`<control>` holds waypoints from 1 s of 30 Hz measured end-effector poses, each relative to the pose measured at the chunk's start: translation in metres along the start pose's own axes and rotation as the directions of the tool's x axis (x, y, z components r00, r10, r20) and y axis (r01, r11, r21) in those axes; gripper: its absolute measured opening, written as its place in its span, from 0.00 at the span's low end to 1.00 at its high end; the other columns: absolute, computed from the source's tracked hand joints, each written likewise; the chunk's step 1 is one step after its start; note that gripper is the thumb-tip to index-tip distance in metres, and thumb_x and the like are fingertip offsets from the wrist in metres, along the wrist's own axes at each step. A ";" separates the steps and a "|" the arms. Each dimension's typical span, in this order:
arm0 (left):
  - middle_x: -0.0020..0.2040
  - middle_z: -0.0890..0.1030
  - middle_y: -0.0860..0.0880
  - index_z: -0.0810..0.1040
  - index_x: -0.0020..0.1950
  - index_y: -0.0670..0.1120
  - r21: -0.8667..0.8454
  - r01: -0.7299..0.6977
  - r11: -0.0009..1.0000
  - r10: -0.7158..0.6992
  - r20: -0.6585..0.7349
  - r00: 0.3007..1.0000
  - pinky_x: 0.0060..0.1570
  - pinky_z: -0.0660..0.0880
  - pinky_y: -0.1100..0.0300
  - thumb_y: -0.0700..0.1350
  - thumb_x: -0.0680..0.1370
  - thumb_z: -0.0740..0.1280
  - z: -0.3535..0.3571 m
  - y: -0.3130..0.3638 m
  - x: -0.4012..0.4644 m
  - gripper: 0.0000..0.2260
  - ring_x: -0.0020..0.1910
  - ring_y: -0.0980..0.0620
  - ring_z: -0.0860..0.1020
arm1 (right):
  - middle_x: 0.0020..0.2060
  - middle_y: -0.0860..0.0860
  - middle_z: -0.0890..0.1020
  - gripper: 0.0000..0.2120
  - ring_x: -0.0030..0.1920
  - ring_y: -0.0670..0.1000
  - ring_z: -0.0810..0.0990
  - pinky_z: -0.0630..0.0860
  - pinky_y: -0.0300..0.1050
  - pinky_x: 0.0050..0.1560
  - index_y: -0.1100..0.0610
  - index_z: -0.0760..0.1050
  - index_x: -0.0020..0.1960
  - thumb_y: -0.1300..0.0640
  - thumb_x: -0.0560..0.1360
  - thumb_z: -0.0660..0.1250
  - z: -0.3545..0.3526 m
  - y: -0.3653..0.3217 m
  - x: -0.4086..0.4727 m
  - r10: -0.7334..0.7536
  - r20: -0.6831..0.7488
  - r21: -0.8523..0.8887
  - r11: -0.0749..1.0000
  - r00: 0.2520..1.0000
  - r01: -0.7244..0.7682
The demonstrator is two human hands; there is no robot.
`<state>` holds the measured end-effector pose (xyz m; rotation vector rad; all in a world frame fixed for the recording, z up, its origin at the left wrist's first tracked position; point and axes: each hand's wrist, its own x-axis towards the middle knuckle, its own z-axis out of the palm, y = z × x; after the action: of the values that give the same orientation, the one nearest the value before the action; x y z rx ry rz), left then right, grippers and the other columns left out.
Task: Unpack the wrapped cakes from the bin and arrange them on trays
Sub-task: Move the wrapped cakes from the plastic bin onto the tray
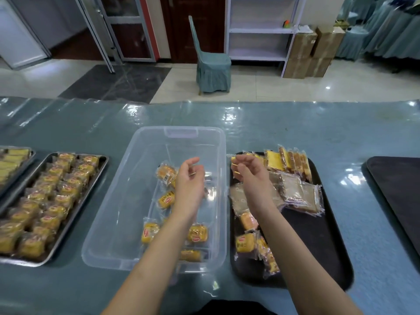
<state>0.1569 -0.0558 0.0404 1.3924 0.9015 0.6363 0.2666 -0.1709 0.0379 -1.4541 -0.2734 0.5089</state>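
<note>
A clear plastic bin (138,142) stands in the middle of the table with several wrapped yellow cakes (167,198) loose on its bottom. My left hand (189,178) hovers over the bin's middle with loosely curled fingers and holds nothing that I can see. To the right lies a black tray (318,246) with yellow slices (286,161), brown wrapped cakes (295,192) and round cakes (245,243). My right hand (247,171) is over the tray's far left corner and pinches a small yellow wrapped cake (236,167).
A metal tray (77,205) full of rows of wrapped cakes sits left of the bin, with another tray (30,155) at the far left edge. A bare black tray (397,183) lies at the right. A covered chair (211,71) and shelves stand beyond the table.
</note>
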 end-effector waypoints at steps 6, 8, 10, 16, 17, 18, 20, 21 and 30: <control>0.60 0.80 0.50 0.75 0.66 0.55 0.027 0.055 0.998 -0.052 -0.078 0.996 0.54 0.79 0.52 0.47 0.85 0.63 -0.059 -0.013 0.041 0.11 0.52 0.53 0.81 | 0.54 0.50 0.84 0.09 0.58 0.53 0.83 0.81 0.50 0.62 0.51 0.79 0.56 0.63 0.83 0.64 0.061 0.009 0.004 0.017 0.031 -0.098 0.995 0.999 -0.014; 0.59 0.80 0.50 0.75 0.67 0.55 0.050 0.095 0.994 -0.091 -0.081 0.993 0.57 0.80 0.47 0.46 0.85 0.62 -0.076 -0.021 0.056 0.12 0.51 0.53 0.81 | 0.55 0.50 0.83 0.10 0.59 0.52 0.82 0.80 0.50 0.63 0.50 0.79 0.57 0.63 0.83 0.64 0.081 0.016 0.008 0.045 0.038 -0.128 0.991 0.998 -0.040; 0.61 0.80 0.51 0.75 0.69 0.54 0.065 0.151 0.986 -0.146 -0.075 0.986 0.61 0.80 0.45 0.47 0.84 0.63 -0.090 -0.030 0.071 0.13 0.55 0.52 0.81 | 0.56 0.50 0.83 0.10 0.59 0.51 0.82 0.80 0.51 0.63 0.50 0.79 0.57 0.62 0.83 0.63 0.100 0.026 0.013 0.077 0.035 -0.154 0.986 0.996 -0.071; 0.65 0.75 0.51 0.72 0.73 0.52 0.072 0.291 0.954 -0.291 -0.014 0.957 0.60 0.75 0.48 0.55 0.84 0.66 -0.116 -0.054 0.109 0.18 0.59 0.51 0.74 | 0.56 0.50 0.82 0.10 0.54 0.50 0.82 0.81 0.46 0.54 0.51 0.78 0.62 0.60 0.84 0.62 0.145 0.055 0.034 0.184 0.015 -0.226 0.958 0.983 -0.176; 0.66 0.74 0.52 0.71 0.74 0.52 0.068 0.321 0.945 -0.321 0.001 0.947 0.60 0.73 0.48 0.56 0.84 0.65 -0.118 -0.059 0.116 0.19 0.61 0.50 0.73 | 0.56 0.50 0.82 0.11 0.52 0.49 0.82 0.81 0.46 0.51 0.52 0.78 0.63 0.60 0.84 0.62 0.150 0.058 0.038 0.196 0.007 -0.237 0.953 0.981 -0.189; 0.68 0.73 0.52 0.70 0.75 0.53 0.068 0.346 0.936 -0.347 0.010 0.938 0.63 0.72 0.46 0.57 0.84 0.64 -0.118 -0.063 0.121 0.21 0.64 0.48 0.73 | 0.55 0.49 0.82 0.11 0.50 0.48 0.81 0.80 0.44 0.49 0.53 0.77 0.64 0.60 0.84 0.62 0.155 0.062 0.043 0.210 -0.001 -0.243 0.948 0.978 -0.203; 0.74 0.71 0.50 0.66 0.78 0.57 0.077 0.385 0.920 -0.388 0.033 0.921 0.68 0.71 0.40 0.59 0.84 0.63 -0.118 -0.072 0.135 0.22 0.71 0.43 0.72 | 0.53 0.50 0.82 0.13 0.45 0.47 0.80 0.80 0.44 0.47 0.54 0.77 0.65 0.62 0.83 0.61 0.165 0.072 0.054 0.242 -0.021 -0.250 0.938 0.970 -0.240; 0.76 0.69 0.49 0.64 0.79 0.58 0.082 0.400 0.913 -0.404 0.046 0.913 0.69 0.71 0.38 0.59 0.85 0.62 -0.117 -0.076 0.142 0.23 0.73 0.41 0.71 | 0.54 0.50 0.82 0.14 0.44 0.48 0.80 0.81 0.46 0.47 0.54 0.77 0.65 0.63 0.83 0.61 0.169 0.078 0.059 0.260 -0.034 -0.261 0.930 0.965 -0.259; 0.79 0.64 0.43 0.62 0.76 0.64 0.261 0.474 0.841 -0.468 -0.088 0.879 0.73 0.65 0.35 0.56 0.85 0.54 -0.107 -0.124 0.191 0.19 0.77 0.37 0.62 | 0.65 0.55 0.78 0.24 0.52 0.56 0.83 0.83 0.51 0.51 0.48 0.70 0.75 0.56 0.80 0.62 0.186 0.133 0.101 0.359 -0.190 -0.455 0.793 0.914 -0.406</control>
<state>0.1543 0.1483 -0.1069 1.3332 1.3347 0.1475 0.2437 0.0450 -0.0855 -2.0441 -0.0201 0.7333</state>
